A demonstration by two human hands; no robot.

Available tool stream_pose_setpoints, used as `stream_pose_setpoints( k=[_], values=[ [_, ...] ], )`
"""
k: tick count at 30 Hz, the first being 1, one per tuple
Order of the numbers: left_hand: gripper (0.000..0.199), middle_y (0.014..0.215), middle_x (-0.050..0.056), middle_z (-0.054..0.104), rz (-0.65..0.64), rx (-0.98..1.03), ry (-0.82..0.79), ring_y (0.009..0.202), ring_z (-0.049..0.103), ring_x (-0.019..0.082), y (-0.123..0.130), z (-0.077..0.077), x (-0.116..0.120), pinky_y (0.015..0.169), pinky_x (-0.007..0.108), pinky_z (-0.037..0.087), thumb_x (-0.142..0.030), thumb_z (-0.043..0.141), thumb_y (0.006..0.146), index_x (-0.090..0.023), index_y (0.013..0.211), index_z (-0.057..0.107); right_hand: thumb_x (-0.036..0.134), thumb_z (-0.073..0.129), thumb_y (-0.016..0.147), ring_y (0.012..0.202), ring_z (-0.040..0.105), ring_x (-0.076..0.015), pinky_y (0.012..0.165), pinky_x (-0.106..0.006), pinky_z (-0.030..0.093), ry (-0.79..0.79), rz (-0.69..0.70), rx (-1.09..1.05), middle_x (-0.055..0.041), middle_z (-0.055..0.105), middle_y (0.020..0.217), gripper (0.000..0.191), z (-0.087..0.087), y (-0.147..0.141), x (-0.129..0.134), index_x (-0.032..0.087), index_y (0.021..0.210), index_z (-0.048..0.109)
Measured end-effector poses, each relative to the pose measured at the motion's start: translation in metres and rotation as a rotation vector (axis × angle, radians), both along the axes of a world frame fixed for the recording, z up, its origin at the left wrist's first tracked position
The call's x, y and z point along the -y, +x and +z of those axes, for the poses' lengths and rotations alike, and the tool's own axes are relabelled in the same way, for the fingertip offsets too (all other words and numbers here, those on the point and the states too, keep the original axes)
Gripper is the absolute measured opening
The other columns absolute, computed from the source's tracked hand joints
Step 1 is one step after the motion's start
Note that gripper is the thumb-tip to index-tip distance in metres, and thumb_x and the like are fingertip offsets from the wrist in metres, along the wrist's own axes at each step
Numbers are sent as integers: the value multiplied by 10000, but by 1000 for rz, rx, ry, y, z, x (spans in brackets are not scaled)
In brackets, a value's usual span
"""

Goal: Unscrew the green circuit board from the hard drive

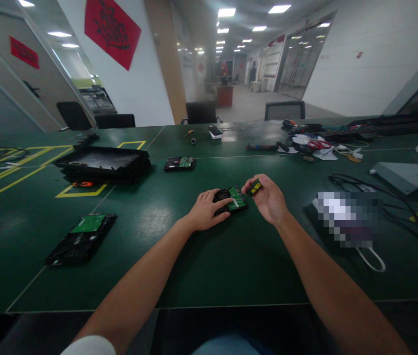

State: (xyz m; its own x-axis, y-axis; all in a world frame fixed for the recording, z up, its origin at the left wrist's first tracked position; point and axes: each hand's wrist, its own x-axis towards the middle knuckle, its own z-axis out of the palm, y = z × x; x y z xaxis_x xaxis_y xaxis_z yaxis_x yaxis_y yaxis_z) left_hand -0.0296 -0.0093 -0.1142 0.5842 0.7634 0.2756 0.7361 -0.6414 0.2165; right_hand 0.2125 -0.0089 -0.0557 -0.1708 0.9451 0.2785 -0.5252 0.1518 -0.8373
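My left hand (208, 211) lies over the left part of a hard drive (236, 198), holding it against the table. Its index finger reaches across the green circuit board, and the thumb is at the near edge. Just right of the drive, my right hand (271, 199) is raised with its fingers closed around a small black-and-yellow tool (255, 188). Most of that tool is hidden or too small to make out. Another hard drive (179, 163) lies farther back, board side up. A larger drive (82, 238) with a green board rests to the left.
The green table (201, 266) carries a black tray-like casing (105, 162) at the left. At the right are a grey metal box (410, 177), black cables (408, 217) and a pixelated object (345, 219). Tools and paper scraps (314, 145) clutter the back right.
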Motion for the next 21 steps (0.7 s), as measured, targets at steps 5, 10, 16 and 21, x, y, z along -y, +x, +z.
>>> stream_pose_setpoints(
  k=[5,10,16,21],
  values=[
    [559,1604,124,360,-1,-15,3,1465,367,406,0,0,0,1171,619,330,-592,552,1023,-424,1555,514,453,658,930,738,614,-181,791,-350,520,-1,23,1,3,633,772,197,1,-1,1,259,898,671],
    [562,1605,128,353,4,-17,0,1466,368,408,0,1,0,1169,621,335,-591,553,1022,-419,1556,514,569,525,979,694,573,-172,784,-355,521,-8,41,-12,-11,589,751,406,1,1,-2,229,952,745],
    [562,1600,126,361,3,-17,6,1466,369,401,0,0,0,1170,613,338,-592,553,1022,-422,1556,513,485,619,943,796,633,-190,800,-347,527,4,-28,18,-24,656,827,288,-2,1,-3,233,851,723],
    [567,1593,125,371,2,-19,19,1463,375,396,0,-3,-2,1166,609,344,-599,557,1017,-421,1554,517,464,655,922,812,659,-197,818,-357,530,-39,-16,-26,-14,682,831,226,-1,-1,-2,247,863,667]
  ],
)
